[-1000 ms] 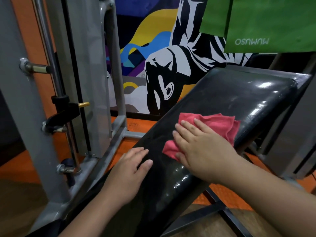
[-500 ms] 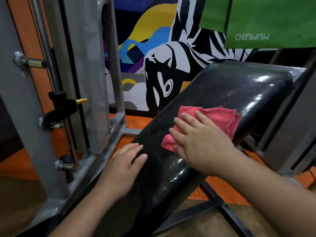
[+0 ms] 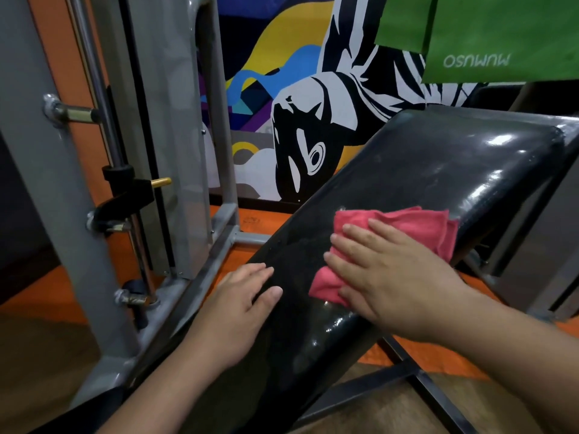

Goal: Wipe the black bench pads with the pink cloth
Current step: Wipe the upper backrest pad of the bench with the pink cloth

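Near edge: two bare forearms enter from the bottom, both reaching onto the black bench pad (image 3: 391, 189). The pad is glossy black vinyl, a long slab with rounded corners, tilted up toward the far right, with light glare on its far end and near its lower edge.

Left hand (image 3: 238, 311): palm down, flat on the pad's left edge, fingers straight and loosely together, thumb out to the right; grip spread, holding nothing.

Right hand (image 3: 388, 277): palm down on the pink cloth (image 3: 407, 227), fingers straight and slightly fanned, pointing far-left; grip spread, pressing the cloth onto the surface, not pinching it.

The cloth is soft, napped, rumpled and folded, mid-pad toward the right edge. Part of it shows beyond the fingertips and a corner shows below the hand on the left.

Under the pad: dark steel frame bars (image 3: 376, 393) over an orange floor (image 3: 37, 292).

Left: grey painted machine frame (image 3: 34, 170), a chrome guide rod (image 3: 103, 98), a black clamp with a brass pin (image 3: 161, 182).

Far: a wall mural (image 3: 300, 98) in black, white, blue and yellow. Top right: a green sheet (image 3: 501, 36) with mirrored white lettering.
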